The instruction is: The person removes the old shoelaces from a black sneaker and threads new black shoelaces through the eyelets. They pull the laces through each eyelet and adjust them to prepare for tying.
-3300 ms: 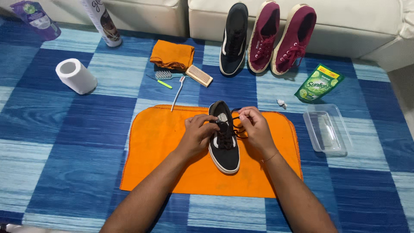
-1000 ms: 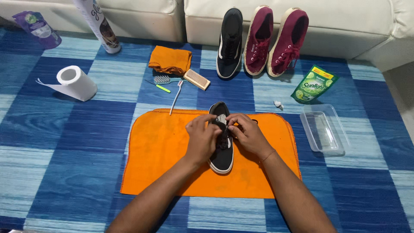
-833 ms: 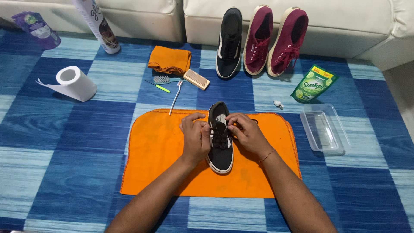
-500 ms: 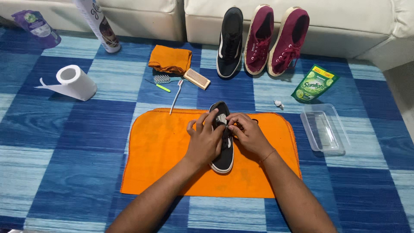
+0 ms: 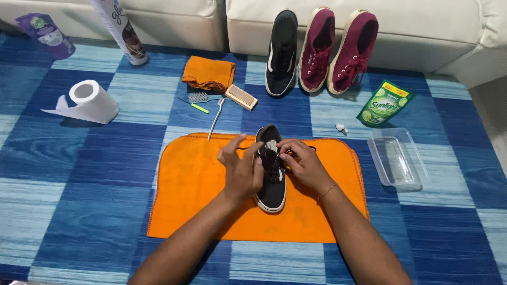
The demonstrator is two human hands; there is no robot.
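Since half a second ago, the left hand (image 5: 240, 170) has been lifted slightly, fingers spread wide beside the black sneaker (image 5: 271, 174). The right hand (image 5: 302, 163) appears pinched on a lace, though the grip is partly hidden. The sneaker lies mid orange cloth (image 5: 190, 184), long axis near-to-far, toe near; lacing work is judged ongoing.

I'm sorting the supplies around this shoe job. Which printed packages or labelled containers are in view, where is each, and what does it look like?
Green pouch: flat on the rug right of the maroon shoes, green and yellow with lime pictures.
Purple pouch: top left corner by the sofa, purple with a pale label.
Spray can: tall white cylinder, leaning at the sofa base, dark picture on its side.
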